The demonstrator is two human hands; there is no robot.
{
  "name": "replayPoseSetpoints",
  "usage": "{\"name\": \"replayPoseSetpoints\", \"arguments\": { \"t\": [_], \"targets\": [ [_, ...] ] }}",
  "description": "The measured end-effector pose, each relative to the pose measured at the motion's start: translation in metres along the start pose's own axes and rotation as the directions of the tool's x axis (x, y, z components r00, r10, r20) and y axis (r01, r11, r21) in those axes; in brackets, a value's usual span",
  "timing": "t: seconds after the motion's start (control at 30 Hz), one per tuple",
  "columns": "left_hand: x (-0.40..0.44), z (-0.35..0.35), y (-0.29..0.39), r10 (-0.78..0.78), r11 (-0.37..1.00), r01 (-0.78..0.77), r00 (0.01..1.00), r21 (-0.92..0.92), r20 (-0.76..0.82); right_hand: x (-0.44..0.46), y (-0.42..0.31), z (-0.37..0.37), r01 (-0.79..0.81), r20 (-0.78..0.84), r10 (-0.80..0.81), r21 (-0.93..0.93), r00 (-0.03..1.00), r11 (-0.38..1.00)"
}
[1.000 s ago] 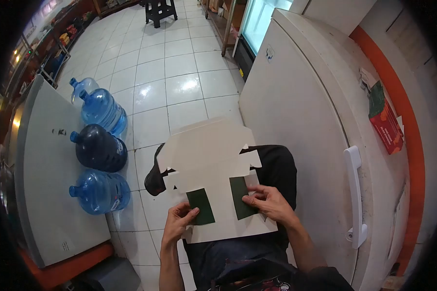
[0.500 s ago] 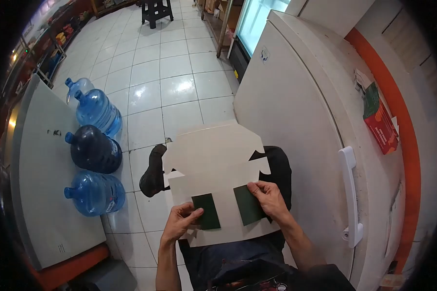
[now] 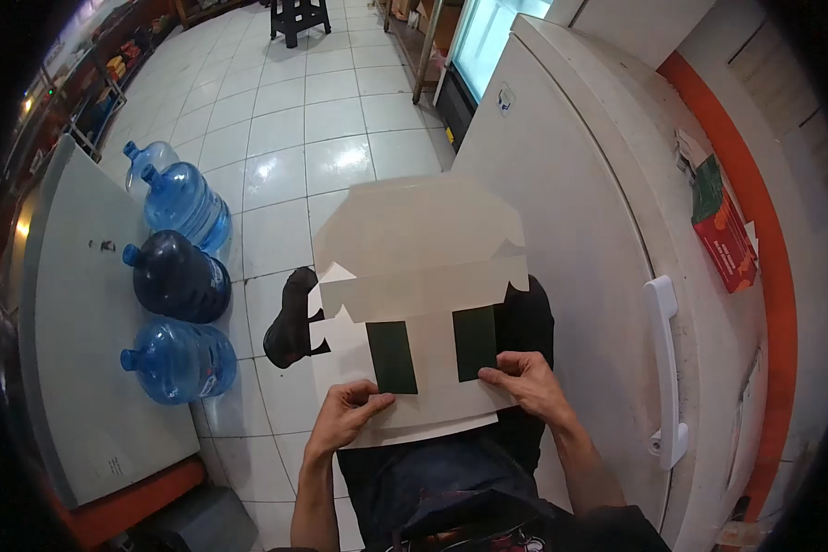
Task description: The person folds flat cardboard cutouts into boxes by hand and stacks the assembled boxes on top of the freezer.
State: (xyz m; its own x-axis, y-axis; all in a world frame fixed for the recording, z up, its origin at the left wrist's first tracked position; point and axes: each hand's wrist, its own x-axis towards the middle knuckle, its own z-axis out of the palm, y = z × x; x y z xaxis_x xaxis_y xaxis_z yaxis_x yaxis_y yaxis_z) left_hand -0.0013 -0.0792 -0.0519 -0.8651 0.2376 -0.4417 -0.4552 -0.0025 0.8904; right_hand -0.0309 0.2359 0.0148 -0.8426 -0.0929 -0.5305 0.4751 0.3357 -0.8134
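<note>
A flat, die-cut white cardboard blank (image 3: pixel 432 419) lies over my lap, with notched tabs at its sides. Its far panel (image 3: pixel 414 225) stretches out past my knees, above a crosswise fold. Two dark green rectangles show on the near panel, a left one (image 3: pixel 393 357) and a right one (image 3: pixel 475 345). My left hand (image 3: pixel 345 419) is closed on the cardboard at the left, thumb by the left rectangle's lower edge. At the right, my right hand (image 3: pixel 532 388) pinches the cardboard, its thumb by the right rectangle's lower corner. Some fingertips are hidden.
Several large water jugs (image 3: pixel 179 359) lie along the left beside a grey cabinet (image 3: pixel 92 368). Close on my right stands a white fridge (image 3: pixel 561 184) with a handle (image 3: pixel 667 368) and a red and green box (image 3: pixel 722 225). A black stool (image 3: pixel 299 20) stands far ahead.
The cardboard's far panel has shifted forward and looks larger, with its fold now clearer. Both hands have moved from beside the green rectangles to their lower ends.
</note>
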Motion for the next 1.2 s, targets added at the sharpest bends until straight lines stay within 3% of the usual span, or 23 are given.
{"name": "replayPoseSetpoints", "arguments": {
  "t": [0.1, 0.2, 0.3, 0.33, 0.43, 0.47, 0.6, 0.63, 0.7, 0.73, 0.83, 0.93, 1.03, 1.2],
  "targets": [
    [0.002, 0.003, -0.003, 0.01, 1.0, -0.01, 1.0, -0.002, -0.002, -0.01, -0.019, 0.002, -0.048, -0.054, 0.041, -0.125, 0.998, 0.991],
    [0.005, 0.004, -0.002, -0.061, 0.998, 0.06, 0.998, -0.021, -0.017, -0.002, -0.007, -0.007, -0.067, 0.031, 0.068, -0.039, 0.997, 0.997],
    [0.005, 0.007, -0.003, -0.072, 0.992, 0.064, 0.995, -0.109, -0.071, -0.009, -0.014, -0.012, -0.004, -0.086, 0.005, 0.012, 0.996, 1.0],
    [0.006, 0.008, -0.004, -0.062, 0.988, 0.048, 0.994, -0.147, -0.09, -0.005, -0.002, -0.018, 0.04, -0.103, -0.036, 0.046, 0.994, 0.998],
    [0.006, 0.011, -0.006, -0.094, 0.978, 0.07, 0.989, -0.196, -0.113, -0.019, -0.013, -0.015, -0.055, -0.156, 0.121, 0.375, 0.98, 0.925],
    [0.006, 0.013, -0.005, -0.09, 0.977, 0.065, 0.989, -0.201, -0.115, -0.019, -0.009, -0.012, -0.042, -0.172, 0.12, 0.399, 0.978, 0.916],
    [0.005, 0.02, -0.003, -0.085, 0.972, 0.056, 0.989, -0.229, -0.119, -0.026, 0.009, 0.006, 0.062, -0.296, 0.007, 0.222, 0.955, 0.973],
    [0.006, 0.022, -0.003, -0.084, 0.97, 0.054, 0.989, -0.238, -0.12, -0.03, 0.014, 0.012, 0.155, -0.336, -0.145, 0.001, 0.931, 0.988],
    [0.005, 0.026, 0.001, -0.089, 0.972, 0.058, 0.988, -0.229, -0.128, -0.035, 0.018, 0.025, 0.292, -0.31, -0.445, -0.433, 0.84, 0.853],
    [0.005, 0.027, 0.003, -0.091, 0.973, 0.059, 0.987, -0.224, -0.132, -0.034, 0.019, 0.029, 0.35, -0.292, -0.49, -0.42, 0.821, 0.837],
    [0.006, 0.023, -0.005, -0.07, 0.983, 0.046, 0.989, -0.18, -0.127, -0.039, 0.011, 0.03, 0.313, -0.237, -0.395, -0.319, 0.888, 0.895],
    [0.006, 0.02, -0.005, -0.085, 0.983, 0.064, 0.99, -0.173, -0.116, -0.035, 0.009, 0.024, 0.102, -0.332, -0.123, -0.082, 0.935, 0.991],
    [0.005, 0.02, -0.003, -0.098, 0.983, 0.075, 0.986, -0.17, -0.132, -0.025, 0.021, 0.016, 0.012, -0.203, 0.03, 0.2, 0.979, 0.98],
    [0.003, 0.017, 0.0, -0.1, 0.981, 0.076, 0.986, -0.176, -0.134, -0.022, 0.019, 0.002, -0.076, -0.051, 0.094, 0.281, 0.994, 0.957]
  ]
}}
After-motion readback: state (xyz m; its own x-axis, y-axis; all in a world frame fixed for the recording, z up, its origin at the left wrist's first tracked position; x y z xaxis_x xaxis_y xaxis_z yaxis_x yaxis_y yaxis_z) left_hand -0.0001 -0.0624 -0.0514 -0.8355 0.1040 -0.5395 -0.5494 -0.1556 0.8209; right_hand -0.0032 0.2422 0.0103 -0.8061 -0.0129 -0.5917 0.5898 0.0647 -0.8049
